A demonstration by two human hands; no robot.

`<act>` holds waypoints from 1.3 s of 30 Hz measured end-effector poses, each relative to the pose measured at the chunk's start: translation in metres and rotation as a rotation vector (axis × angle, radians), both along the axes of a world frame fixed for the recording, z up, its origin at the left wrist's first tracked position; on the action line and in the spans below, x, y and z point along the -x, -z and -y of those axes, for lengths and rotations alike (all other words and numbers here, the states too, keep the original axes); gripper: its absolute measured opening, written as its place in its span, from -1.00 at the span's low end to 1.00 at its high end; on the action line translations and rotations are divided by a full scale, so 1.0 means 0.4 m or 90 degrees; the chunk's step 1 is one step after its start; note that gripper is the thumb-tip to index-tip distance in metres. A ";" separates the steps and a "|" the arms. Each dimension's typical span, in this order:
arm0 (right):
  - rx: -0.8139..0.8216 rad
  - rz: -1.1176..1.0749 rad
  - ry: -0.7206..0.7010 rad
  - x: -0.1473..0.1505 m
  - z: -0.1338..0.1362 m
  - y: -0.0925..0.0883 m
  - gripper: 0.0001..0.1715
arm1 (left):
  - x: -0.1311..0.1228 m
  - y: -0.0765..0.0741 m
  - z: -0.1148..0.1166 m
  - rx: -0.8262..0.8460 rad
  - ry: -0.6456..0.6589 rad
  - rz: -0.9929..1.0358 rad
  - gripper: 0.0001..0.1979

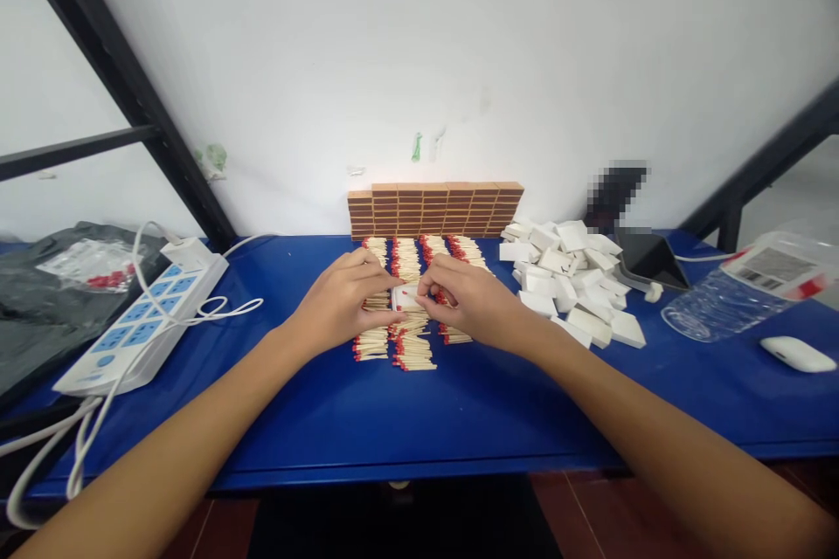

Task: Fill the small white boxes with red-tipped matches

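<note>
Between my two hands is a small white matchbox tray (405,301), held just above rows of matches. My left hand (344,297) is closed on its left side, thumb and fingers at the edge. My right hand (459,297) pinches at the tray's right end, where a red-tipped match (405,293) shows by the fingertips. Red-headed matches (412,354) lie below in several long rows on the blue table (393,419). My hands partly cover the middle of these rows.
Stacked brown-sided matchbox sleeves (436,211) stand against the wall. A heap of white trays (570,271) lies to the right, near a dark tablet-like device (648,258), a clear plastic jar (727,297) and a white mouse (798,354). At left are a power strip (141,323), cables and a grey bag (39,323).
</note>
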State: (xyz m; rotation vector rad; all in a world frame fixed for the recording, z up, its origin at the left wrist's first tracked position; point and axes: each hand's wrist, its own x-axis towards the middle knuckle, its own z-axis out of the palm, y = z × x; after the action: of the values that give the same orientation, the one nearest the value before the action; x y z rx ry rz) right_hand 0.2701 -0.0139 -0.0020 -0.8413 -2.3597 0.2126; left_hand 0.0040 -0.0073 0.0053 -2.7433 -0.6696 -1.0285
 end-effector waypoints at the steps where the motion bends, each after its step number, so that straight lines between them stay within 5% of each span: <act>1: 0.000 0.001 0.000 0.000 0.000 0.000 -0.92 | 0.000 0.000 0.000 0.000 0.000 0.001 -0.61; 39: -0.031 0.023 0.007 0.001 0.006 0.004 -0.94 | -0.001 0.007 -0.003 0.004 0.004 -0.004 -0.58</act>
State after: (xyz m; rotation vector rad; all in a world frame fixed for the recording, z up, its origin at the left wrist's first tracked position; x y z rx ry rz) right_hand 0.2697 -0.0164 -0.0035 -0.8420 -2.3837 0.1346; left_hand 0.0045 -0.0063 0.0026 -2.7545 -0.6656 -1.0212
